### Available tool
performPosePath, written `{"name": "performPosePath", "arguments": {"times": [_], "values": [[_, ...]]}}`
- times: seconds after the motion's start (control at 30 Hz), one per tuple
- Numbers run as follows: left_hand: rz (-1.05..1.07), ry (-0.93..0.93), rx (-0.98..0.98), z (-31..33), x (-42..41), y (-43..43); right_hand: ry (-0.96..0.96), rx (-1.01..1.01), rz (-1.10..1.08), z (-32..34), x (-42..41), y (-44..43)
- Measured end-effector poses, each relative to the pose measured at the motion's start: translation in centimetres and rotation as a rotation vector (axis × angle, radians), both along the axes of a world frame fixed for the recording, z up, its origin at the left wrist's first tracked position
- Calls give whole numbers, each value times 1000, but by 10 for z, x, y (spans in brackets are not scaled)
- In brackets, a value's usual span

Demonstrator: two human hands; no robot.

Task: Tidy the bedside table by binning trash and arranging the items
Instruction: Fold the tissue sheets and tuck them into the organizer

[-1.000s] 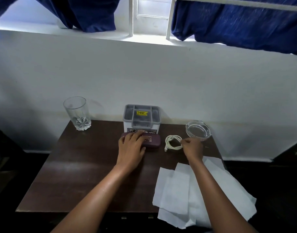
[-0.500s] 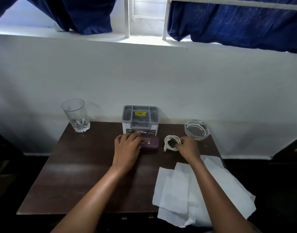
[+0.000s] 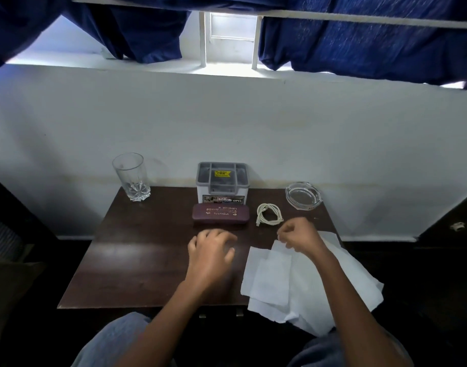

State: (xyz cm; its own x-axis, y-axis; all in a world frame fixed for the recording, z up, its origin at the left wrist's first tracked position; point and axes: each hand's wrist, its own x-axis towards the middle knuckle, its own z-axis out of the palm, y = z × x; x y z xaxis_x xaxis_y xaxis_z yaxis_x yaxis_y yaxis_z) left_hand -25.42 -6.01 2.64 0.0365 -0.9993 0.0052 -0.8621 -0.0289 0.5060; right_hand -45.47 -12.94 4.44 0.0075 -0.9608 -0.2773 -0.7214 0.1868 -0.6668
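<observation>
My left hand [image 3: 211, 251] hovers over the dark wooden bedside table [image 3: 137, 260] with loosely spread fingers, holding nothing, just in front of a maroon spectacle case [image 3: 220, 214]. My right hand [image 3: 299, 234] has curled fingers and seems to pinch the upper corner of the white tissue sheets [image 3: 274, 282], which overhang the table's right front corner. Just behind that hand lies a coiled white cable [image 3: 269, 215], untouched.
A grey-lidded organiser box [image 3: 221, 181] stands at the back against the wall, right behind the case. An empty drinking glass [image 3: 131, 178] is at the back left and a glass ashtray [image 3: 303, 194] at the back right. Blue curtains hang above.
My left hand let go of the spectacle case and drew back toward me. My right hand left the cable and moved to the tissue corner. The camera tilted down.
</observation>
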Motion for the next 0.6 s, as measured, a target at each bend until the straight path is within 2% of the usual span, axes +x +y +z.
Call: {"name": "performPosePath", "arguments": {"times": [0.1,0.27,0.4,0.6], "values": [[-27,71,93,-2,-7,25,57,41,36,-4,-13,23],[-105,109,136,-1,-12,20,134,-32,-126,-2,-63,30],[-130,82,147,-2,-16,5,201,89,-14,-18,-58,31],[-146,-12,238,-17,-20,-8,263,15,86,-39,-29,24]]}}
